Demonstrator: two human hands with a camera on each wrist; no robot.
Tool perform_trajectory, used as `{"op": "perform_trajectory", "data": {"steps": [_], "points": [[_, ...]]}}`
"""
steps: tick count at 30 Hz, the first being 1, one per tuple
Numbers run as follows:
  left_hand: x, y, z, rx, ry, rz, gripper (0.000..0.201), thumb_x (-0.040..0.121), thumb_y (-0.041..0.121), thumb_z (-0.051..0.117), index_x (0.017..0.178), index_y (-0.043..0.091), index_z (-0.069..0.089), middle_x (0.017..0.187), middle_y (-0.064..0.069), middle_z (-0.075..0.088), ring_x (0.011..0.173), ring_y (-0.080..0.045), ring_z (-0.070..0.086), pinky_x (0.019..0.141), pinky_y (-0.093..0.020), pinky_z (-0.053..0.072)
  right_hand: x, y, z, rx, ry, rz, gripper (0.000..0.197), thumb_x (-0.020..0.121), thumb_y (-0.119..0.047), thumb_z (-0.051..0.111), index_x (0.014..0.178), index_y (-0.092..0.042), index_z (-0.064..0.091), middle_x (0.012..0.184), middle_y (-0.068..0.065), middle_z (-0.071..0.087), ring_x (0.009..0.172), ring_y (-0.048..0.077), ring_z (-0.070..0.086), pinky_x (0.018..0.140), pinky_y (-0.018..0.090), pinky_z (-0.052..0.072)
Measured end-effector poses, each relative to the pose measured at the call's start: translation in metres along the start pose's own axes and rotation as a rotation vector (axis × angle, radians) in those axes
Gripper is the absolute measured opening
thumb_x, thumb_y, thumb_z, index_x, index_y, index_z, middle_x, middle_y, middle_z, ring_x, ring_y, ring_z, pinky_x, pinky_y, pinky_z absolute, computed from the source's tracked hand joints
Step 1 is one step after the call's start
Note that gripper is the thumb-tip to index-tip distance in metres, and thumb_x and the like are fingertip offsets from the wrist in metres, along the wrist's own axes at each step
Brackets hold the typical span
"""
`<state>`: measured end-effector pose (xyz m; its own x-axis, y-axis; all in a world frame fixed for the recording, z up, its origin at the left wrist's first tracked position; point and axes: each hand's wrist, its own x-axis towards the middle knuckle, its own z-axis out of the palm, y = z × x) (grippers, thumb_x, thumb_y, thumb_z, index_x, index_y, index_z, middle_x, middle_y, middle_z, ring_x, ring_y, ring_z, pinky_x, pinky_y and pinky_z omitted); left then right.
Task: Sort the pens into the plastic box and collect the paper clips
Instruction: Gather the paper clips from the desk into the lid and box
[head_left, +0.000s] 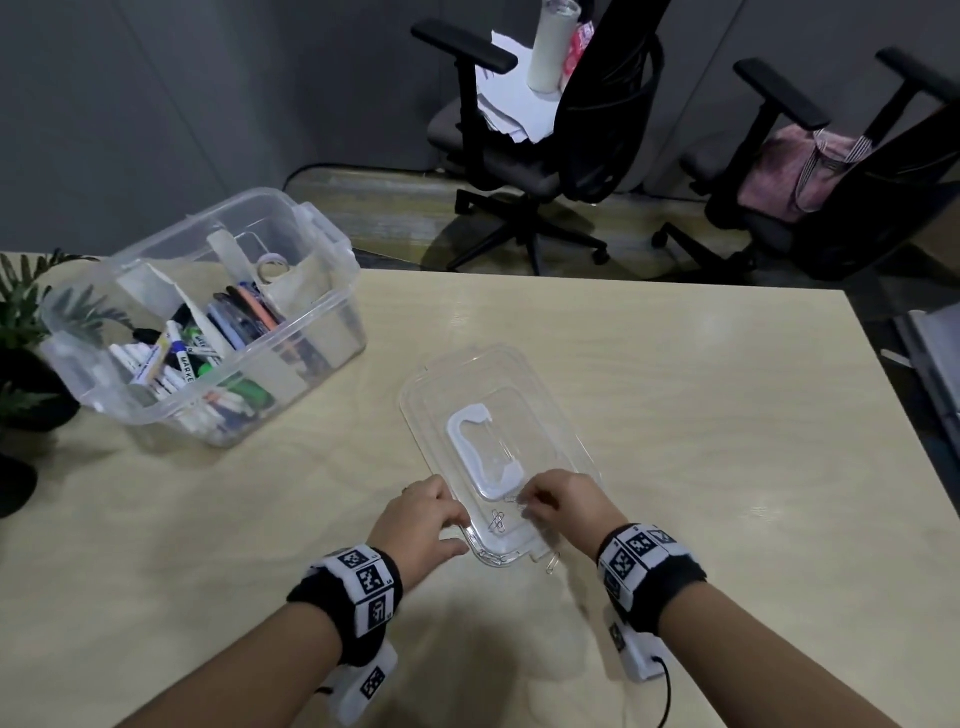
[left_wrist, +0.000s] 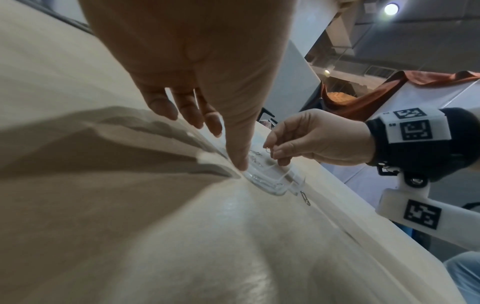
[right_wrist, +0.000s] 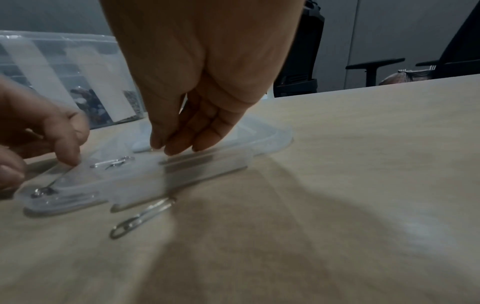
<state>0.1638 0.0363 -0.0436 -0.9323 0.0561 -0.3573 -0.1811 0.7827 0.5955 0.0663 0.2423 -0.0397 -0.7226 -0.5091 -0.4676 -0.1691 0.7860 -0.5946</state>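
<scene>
A clear plastic box (head_left: 332, 312) at the table's left holds pens and markers (head_left: 171, 358). Its clear lid (head_left: 550, 395) lies flat in the middle of the table. My right hand (head_left: 530, 501) hovers over the lid's near end and pinches a paper clip (left_wrist: 267, 151) between thumb and fingertips. Two paper clips (head_left: 497, 521) lie crossed on the lid just below it. One more clip (head_left: 553, 563) lies on the table by the lid's near edge. My left hand (head_left: 460, 530) rests its thumb and straight fingers on the lid's near left rim.
A potted plant (head_left: 21, 322) stands at the table's left edge beside the box. Two black office chairs (head_left: 545, 130) stand beyond the far edge, one with papers, one with a pink bag (head_left: 795, 166). Bare tabletop (head_left: 701, 415) stretches to the right of the lid.
</scene>
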Motion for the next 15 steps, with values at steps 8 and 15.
{"op": "perform_trajectory", "data": {"steps": [8,15], "points": [[0.0,0.01,0.004,0.103,-0.009,0.037,0.019,0.081,0.039,0.067,0.098,0.031,0.069,0.089,0.015,0.041,0.089,-0.007,0.042,0.081,-0.021,0.035,0.005,0.004,0.009,-0.119,-0.006,-0.021,0.028,0.087,-0.02,0.065,0.114,-0.016,0.067,0.105,0.004,0.063,0.099,0.018,0.058,0.085,0.021,0.039],[0.005,0.013,0.004,0.168,-0.074,0.034,0.017,0.082,0.037,0.067,0.097,0.029,0.068,0.091,0.013,0.04,0.1,-0.012,0.048,0.086,-0.025,0.037,0.009,0.001,0.017,-0.156,0.019,-0.041,0.013,0.087,-0.024,0.064,0.087,-0.011,0.068,0.089,-0.004,0.048,0.081,0.017,0.051,0.074,0.024,0.039]]}}
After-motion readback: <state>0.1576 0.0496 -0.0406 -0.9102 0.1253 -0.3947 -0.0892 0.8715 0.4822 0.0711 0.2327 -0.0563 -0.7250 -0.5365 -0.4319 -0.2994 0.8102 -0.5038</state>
